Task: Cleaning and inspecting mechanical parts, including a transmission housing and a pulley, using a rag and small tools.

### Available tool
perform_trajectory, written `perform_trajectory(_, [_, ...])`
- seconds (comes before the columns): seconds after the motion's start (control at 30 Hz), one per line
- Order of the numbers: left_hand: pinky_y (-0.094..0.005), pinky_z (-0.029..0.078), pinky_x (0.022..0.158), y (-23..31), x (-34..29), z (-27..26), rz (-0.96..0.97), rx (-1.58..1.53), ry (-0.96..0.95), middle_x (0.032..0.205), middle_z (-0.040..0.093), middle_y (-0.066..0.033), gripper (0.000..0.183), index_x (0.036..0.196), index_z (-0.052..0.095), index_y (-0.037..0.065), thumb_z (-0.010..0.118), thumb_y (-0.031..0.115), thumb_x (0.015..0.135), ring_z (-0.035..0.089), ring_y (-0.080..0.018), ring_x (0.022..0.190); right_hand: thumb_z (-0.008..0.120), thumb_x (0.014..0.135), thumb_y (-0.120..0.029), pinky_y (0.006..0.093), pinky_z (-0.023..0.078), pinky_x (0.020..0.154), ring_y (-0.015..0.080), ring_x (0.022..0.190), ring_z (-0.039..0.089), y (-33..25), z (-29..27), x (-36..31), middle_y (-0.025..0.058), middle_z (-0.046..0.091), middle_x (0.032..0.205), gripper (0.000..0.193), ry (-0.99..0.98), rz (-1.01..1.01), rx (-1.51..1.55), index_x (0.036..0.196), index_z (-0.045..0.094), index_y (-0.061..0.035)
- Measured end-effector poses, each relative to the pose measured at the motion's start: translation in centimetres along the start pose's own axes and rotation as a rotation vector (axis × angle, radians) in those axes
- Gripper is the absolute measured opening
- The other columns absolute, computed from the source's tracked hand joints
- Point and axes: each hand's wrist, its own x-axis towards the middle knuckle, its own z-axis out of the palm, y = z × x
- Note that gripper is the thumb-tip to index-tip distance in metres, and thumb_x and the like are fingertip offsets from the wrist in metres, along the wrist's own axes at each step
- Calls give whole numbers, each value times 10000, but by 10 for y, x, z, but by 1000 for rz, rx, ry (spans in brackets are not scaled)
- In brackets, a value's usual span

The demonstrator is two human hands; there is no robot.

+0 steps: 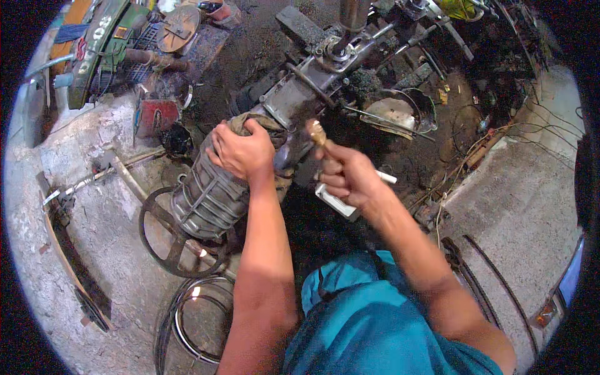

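A large grey ribbed metal gearbox casing (209,187) lies aslant in the middle of the view. My left hand (242,149) rests on its upper end, fingers bent over a dark olive rag (265,124) draped there. My right hand (348,178) is closed round a short tool with a tan, blurred head (316,132), held up close to the casing's right side. Motion smears that head, so its exact kind does not show. Just under the right fingers is a white blocky object (336,201); whether the hand touches it I cannot tell.
A long metal housing (294,94) extends from the casing toward a vertical shaft. A black steering wheel (164,231) and metal rings (187,319) lie at left. A metal basin (397,115) stands right of the housing. Cables (481,150) and rods (494,269) lie farther right.
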Motion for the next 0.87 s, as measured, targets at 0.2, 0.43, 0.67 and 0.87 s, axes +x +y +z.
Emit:
perform_trajectory(0.2, [-575, 339, 1114, -1, 2, 1, -11, -4, 10, 1089, 691, -177, 373, 1058, 623, 9, 654, 283, 808, 630, -361, 1113, 467, 1069, -367, 237, 146, 380, 68, 446, 218, 27, 20, 5, -78, 277, 587, 270, 69, -12, 12, 994, 524, -114])
perform_trajectory(0.43, [-569, 342, 1114, 3, 3, -3, -21, -20, 5, 1101, 687, -183, 367, 1063, 614, 18, 652, 284, 813, 639, -365, 1095, 571, 971, -150, 451, 521, 644, 325, 672, 639, -25, 12, -13, 147, 586, 683, 310, 465, -750, -1345, 1258, 660, -74])
perform_trajectory(0.67, [-565, 314, 1142, -1, 6, -6, -48, -32, -19, 1128, 669, -202, 385, 1048, 599, 19, 664, 305, 798, 606, -368, 1153, 586, 817, -86, 524, 571, 742, 434, 797, 681, -91, 108, -3, 202, 682, 872, 478, 436, -724, -2254, 1263, 707, -212])
perform_trajectory(0.87, [-599, 279, 1158, -4, 6, -8, -44, -80, -85, 1128, 659, -205, 429, 1039, 599, 22, 656, 366, 789, 588, -378, 1178, 751, 803, -272, 440, 595, 871, 453, 969, 715, -125, 146, 63, 197, 737, 1081, 272, 117, -371, -2667, 1022, 775, -113])
